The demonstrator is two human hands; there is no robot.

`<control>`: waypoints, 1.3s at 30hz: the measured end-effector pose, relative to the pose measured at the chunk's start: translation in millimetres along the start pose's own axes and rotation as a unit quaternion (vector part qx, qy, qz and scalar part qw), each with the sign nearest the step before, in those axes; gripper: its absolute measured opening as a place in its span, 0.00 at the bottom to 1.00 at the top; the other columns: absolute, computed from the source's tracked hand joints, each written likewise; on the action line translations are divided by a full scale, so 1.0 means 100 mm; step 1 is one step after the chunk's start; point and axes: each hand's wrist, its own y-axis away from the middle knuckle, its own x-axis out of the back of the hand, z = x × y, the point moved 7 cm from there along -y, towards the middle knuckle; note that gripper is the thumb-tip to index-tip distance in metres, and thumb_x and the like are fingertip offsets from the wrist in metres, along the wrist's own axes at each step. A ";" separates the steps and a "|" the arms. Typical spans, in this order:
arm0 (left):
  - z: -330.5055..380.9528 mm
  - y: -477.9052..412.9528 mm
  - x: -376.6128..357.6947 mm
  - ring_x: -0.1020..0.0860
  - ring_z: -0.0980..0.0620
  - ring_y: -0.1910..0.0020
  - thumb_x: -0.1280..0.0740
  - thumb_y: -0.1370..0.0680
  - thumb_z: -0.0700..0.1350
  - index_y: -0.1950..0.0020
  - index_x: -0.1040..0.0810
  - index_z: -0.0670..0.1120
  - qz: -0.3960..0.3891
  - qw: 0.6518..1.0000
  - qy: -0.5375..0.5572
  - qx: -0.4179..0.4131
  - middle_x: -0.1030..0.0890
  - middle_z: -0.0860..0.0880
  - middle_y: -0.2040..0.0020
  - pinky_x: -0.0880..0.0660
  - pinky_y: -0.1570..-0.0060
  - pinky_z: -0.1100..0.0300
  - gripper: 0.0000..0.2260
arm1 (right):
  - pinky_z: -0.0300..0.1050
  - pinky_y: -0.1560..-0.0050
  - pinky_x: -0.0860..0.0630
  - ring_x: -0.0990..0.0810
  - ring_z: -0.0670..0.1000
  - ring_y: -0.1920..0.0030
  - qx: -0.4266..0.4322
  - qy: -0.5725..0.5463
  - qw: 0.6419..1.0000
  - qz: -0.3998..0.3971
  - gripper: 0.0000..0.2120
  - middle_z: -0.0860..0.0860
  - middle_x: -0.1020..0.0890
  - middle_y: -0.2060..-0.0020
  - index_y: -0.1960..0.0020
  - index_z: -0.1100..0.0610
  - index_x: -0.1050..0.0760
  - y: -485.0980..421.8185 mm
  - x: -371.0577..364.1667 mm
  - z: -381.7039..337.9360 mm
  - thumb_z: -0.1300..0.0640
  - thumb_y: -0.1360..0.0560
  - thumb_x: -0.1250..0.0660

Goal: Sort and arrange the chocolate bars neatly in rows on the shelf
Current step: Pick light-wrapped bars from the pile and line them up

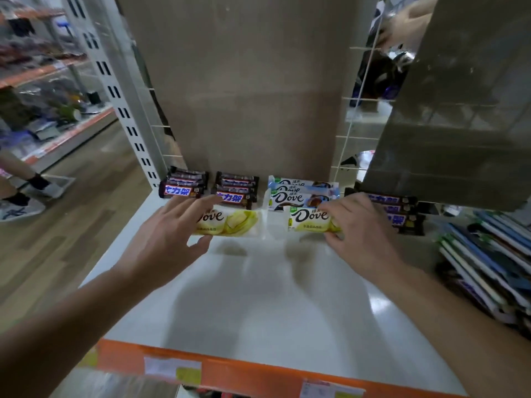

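head view: along the bottom edge of the frame the orange shelf lip (244,369) carries price labels too blurred to read. above it lies the white shelf (273,297), crossed by both forearms from the lower corners. at the right edge a pile of books (488,262) is smeared and cut off.

centre left, the left hand (169,237) is released, its fingers spread and nearly straight over the left end of the first yellow dove bar (232,224). it hides that end, and contact with the wrapper cannot be made out.

centre right, the right hand (359,225) is grasping the second yellow dove bar (309,222), fingers curled over its far edge and thumb at its near edge. the bar's right end is covered.

just behind that bar, blue dove bars (298,193) lie stacked, the lower ones mostly hidden. left of them two dark bar stacks (184,186) (235,189) sit side by side at the brown back panel (244,96). a third dark stack (399,214) is partly hidden by the right hand and a grey panel (459,124) in the upper right.
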 end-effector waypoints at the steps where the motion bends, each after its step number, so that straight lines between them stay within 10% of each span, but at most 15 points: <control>1: -0.04 0.01 -0.01 0.24 0.49 0.48 0.25 0.32 0.43 0.32 0.29 0.48 -0.001 1.000 0.000 -0.003 0.19 0.50 0.46 0.24 0.56 0.56 0.30 | 0.52 0.48 0.29 0.28 0.52 0.47 0.001 -0.001 1.000 0.001 0.22 0.47 0.19 0.50 0.43 0.52 0.21 -0.04 -0.04 -0.03 0.59 0.36 0.24; 25: 0.07 -0.22 -0.34 0.26 0.50 0.45 0.24 0.32 0.45 0.33 0.28 0.48 -0.022 0.998 0.027 -0.058 0.21 0.50 0.44 0.24 0.54 0.57 0.29 | 0.53 0.48 0.26 0.30 0.50 0.45 -0.002 -0.066 0.997 -0.040 0.10 0.46 0.22 0.48 0.51 0.51 0.20 -0.38 -0.47 -0.10 0.59 0.31 0.27; 30: 0.26 -0.29 -0.44 0.25 0.48 0.46 0.25 0.32 0.44 0.34 0.29 0.48 -0.022 0.996 0.033 -0.074 0.20 0.50 0.45 0.24 0.53 0.54 0.28 | 0.45 0.45 0.28 0.27 0.51 0.47 -0.006 -0.117 0.991 0.060 0.09 0.50 0.23 0.50 0.48 0.57 0.21 -0.35 -0.13 -0.09 0.62 0.27 0.33; 39: 0.76 -0.49 -0.66 0.26 0.48 0.49 0.25 0.34 0.44 0.36 0.30 0.48 0.006 0.994 0.045 -0.102 0.20 0.49 0.49 0.25 0.55 0.55 0.29 | 0.53 0.46 0.25 0.27 0.51 0.42 0.095 -0.053 0.994 -0.020 0.24 0.48 0.21 0.46 0.42 0.53 0.22 -0.01 -0.13 0.00 0.49 0.36 0.23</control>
